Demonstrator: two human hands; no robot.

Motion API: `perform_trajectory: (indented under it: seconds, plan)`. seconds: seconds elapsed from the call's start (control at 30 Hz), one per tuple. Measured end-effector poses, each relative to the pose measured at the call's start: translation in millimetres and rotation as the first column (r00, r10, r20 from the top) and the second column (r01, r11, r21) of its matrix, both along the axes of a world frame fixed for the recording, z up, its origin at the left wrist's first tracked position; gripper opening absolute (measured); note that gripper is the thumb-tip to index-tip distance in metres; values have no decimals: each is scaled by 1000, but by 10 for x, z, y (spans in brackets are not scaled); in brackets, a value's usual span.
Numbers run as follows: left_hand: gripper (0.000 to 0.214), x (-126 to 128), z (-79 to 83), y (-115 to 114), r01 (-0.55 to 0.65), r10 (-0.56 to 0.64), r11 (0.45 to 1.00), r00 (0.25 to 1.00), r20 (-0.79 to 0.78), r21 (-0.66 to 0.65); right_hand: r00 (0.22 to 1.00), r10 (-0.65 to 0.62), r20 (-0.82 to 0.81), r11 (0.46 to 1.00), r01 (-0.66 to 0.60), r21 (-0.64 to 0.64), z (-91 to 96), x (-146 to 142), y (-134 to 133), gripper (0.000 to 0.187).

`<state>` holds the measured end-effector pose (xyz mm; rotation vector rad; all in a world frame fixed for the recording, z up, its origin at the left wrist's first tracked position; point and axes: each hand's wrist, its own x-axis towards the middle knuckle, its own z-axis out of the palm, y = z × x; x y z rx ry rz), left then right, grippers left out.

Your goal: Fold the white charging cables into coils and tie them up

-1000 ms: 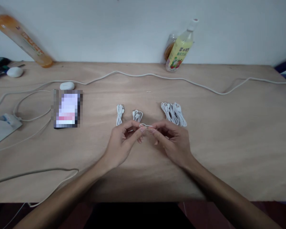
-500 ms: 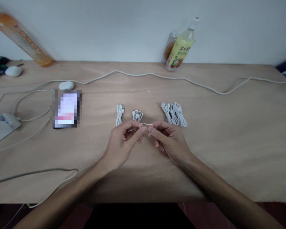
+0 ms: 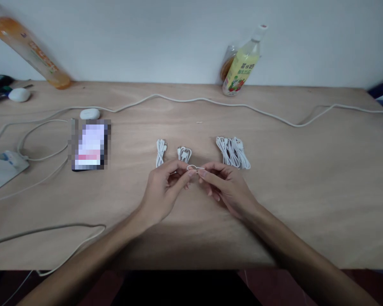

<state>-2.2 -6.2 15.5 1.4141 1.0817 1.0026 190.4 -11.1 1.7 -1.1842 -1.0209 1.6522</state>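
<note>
Between my two hands is a thin white twist tie (image 3: pixel 191 166), bent into a small loop just above the table. My left hand (image 3: pixel 161 189) pinches its left side between thumb and forefinger. On the other side, my right hand (image 3: pixel 231 187) pinches the right end the same way, the fingertips of both hands nearly meeting. Behind my left hand lie a coiled white cable (image 3: pixel 161 151) and a second coiled cable with a USB plug (image 3: pixel 184 154), its lower part hidden by my fingers. Several bundled white cables (image 3: pixel 232 152) rest together beyond my right hand.
A phone (image 3: pixel 91 144) and a white earbud case (image 3: pixel 90 114) lie on the left. One long white cord (image 3: pixel 207 99) crosses the table's back. An orange drink bottle (image 3: pixel 35 53) and a yellow-labelled bottle (image 3: pixel 242 66) stand by the wall. Another cord (image 3: pixel 83 242) hangs over the front edge.
The fingertips of both hands have come slightly closer together on the twist tie, and its right end is less stretched out. The view has shifted very slightly; the cables lie unmoved.
</note>
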Motion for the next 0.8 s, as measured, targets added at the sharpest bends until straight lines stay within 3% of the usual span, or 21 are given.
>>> perform_trajectory:
  seconds: [0.17,0.37,0.63,0.8]
  plan:
    - [14,-23,-6,-9,26,-3,985,991,-136,172,996,90,-14,995,-91,-39,49,52,22,35]
    - [12,-40,-16,-30,74,30,930,962,-272,361,990,137,-19,988,-138,-74,77,91,28,33]
    - [9,-30,-63,-28,100,66,862,950,-304,496,988,139,-68,981,-147,-129,47,104,27,33]
    - [9,-26,-72,-26,70,72,874,960,-271,480,989,137,-62,984,-143,-104,42,100,19,33]
